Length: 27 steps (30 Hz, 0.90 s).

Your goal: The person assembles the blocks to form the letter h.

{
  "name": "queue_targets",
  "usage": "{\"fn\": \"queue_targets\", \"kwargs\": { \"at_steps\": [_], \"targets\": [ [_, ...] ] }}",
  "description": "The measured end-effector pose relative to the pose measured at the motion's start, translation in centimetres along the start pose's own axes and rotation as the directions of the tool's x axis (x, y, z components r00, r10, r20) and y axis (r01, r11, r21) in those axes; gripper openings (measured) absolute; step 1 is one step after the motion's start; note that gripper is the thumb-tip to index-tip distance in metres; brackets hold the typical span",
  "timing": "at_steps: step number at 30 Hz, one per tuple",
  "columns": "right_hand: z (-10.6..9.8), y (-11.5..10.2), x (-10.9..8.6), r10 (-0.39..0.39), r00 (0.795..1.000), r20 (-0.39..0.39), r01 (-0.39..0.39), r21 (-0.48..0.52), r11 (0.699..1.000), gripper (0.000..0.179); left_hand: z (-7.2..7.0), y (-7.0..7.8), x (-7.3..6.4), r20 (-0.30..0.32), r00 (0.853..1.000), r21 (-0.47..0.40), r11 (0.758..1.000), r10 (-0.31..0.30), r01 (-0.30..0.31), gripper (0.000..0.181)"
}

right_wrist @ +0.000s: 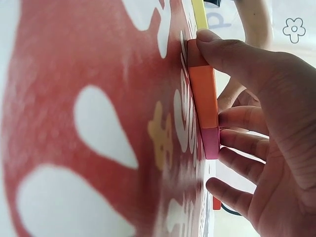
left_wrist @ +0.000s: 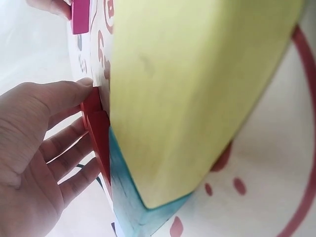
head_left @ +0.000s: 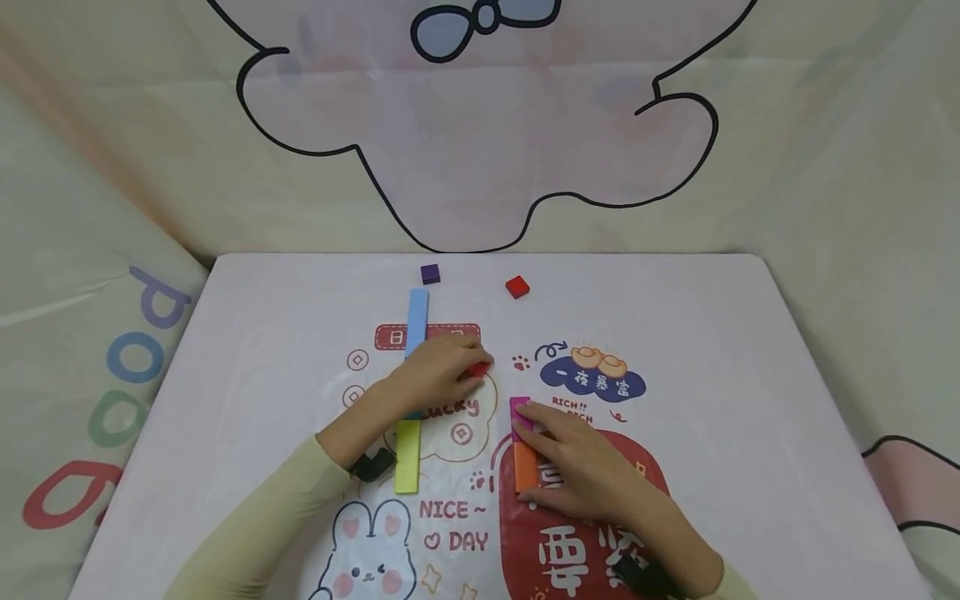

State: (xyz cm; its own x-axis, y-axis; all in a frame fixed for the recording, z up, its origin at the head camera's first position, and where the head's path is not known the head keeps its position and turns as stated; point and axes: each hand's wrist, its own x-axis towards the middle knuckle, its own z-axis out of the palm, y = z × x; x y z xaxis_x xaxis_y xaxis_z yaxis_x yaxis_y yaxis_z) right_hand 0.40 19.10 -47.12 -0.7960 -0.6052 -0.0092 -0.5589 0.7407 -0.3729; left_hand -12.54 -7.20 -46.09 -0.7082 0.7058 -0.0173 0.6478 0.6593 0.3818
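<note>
In the head view my left hand (head_left: pixel 442 367) reaches over a row of a light blue strip (head_left: pixel 417 317) and a yellow block (head_left: pixel 407 457), pinching a small red block (head_left: pixel 478 368) just right of it. The left wrist view shows thumb and fingers at the red block (left_wrist: pixel 93 101), near the yellow block's far end (left_wrist: pixel 163 123). My right hand (head_left: pixel 577 458) rests on an end-to-end pair, a magenta block (head_left: pixel 519 408) and an orange block (head_left: pixel 525 468). Its thumb touches the orange block's near end (right_wrist: pixel 197 52); other fingers lie along the magenta block (right_wrist: pixel 211 143).
A purple block (head_left: pixel 430 273) and another red block (head_left: pixel 517 287) lie near the far edge of the white table (head_left: pixel 712 333). The tabletop cover carries printed pictures and lettering. A patterned curtain (head_left: pixel 480 150) hangs behind it.
</note>
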Motion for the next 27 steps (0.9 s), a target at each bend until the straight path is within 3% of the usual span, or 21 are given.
{"fn": "queue_targets", "kwargs": {
  "at_steps": [22,27],
  "targets": [
    [0.02,0.13,-0.19,0.003,1.000,-0.009,-0.003,0.006,1.000,0.096,0.13,0.01,0.24,0.006,1.000,0.001,1.000,0.005,-0.005,0.035],
    [0.00,0.09,-0.12,-0.002,1.000,-0.007,0.002,0.006,1.000,0.095,-0.40,-0.01,0.31,0.040,0.999,-0.016,0.999,-0.033,0.034,0.044]
  ]
}}
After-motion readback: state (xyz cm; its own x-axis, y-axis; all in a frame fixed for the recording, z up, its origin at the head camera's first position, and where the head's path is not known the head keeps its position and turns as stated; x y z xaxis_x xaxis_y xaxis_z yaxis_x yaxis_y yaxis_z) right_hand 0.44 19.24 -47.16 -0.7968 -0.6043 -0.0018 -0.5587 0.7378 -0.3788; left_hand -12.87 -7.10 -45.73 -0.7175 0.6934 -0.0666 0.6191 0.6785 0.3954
